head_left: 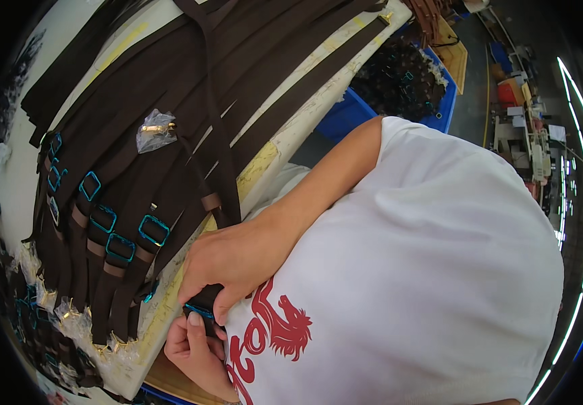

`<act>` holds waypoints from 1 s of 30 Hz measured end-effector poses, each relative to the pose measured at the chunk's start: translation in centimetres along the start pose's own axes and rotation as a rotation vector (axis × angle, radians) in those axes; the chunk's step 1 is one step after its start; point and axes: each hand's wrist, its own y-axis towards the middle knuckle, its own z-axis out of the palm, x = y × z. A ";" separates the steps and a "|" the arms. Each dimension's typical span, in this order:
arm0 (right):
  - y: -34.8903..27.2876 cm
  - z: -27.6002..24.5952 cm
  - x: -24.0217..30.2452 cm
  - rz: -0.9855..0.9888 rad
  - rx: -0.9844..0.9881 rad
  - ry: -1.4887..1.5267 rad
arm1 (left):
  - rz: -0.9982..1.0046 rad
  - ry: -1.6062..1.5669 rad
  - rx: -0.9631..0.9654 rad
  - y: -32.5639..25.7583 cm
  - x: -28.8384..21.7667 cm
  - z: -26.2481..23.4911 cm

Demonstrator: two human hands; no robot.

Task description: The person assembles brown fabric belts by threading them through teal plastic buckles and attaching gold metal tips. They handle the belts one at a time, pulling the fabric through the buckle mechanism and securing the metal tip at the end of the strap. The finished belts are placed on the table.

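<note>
Close to my white shirt, my left hand [193, 343] pinches a rectangular buckle [198, 311] with a blue sheen, its thumb resting at the rim. My right hand [227, 260] bends over from above, palm down, with fingers and thumb closed on the dark strap [205, 297] behind that buckle. Part of this strap is hidden under the hands. Beside them on the table lie several long dark brown straps [129, 88], some ending in similar blue buckles [120, 248] with brown keeper loops [144, 254].
The cream-coloured table [291, 145] has a worn edge with yellow tape. On the straps rests a gold metal fitting in clear plastic [156, 130]. Wrapped strap ends gather at the near corner. A blue bin [355, 111] of dark strap pieces stands beyond, near a wooden crate [455, 54].
</note>
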 end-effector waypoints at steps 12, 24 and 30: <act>0.6 0.9 -1.0 -0.225 0.040 0.036 | 0.200 0.193 0.294 -1.2 -1.2 -2.6; 0.6 0.2 -1.1 -0.195 -0.008 -0.008 | 0.312 0.461 0.185 -1.0 -2.1 -0.8; 0.3 0.5 -0.5 -0.069 -0.035 0.198 | -0.081 -0.607 0.396 1.6 2.4 -2.1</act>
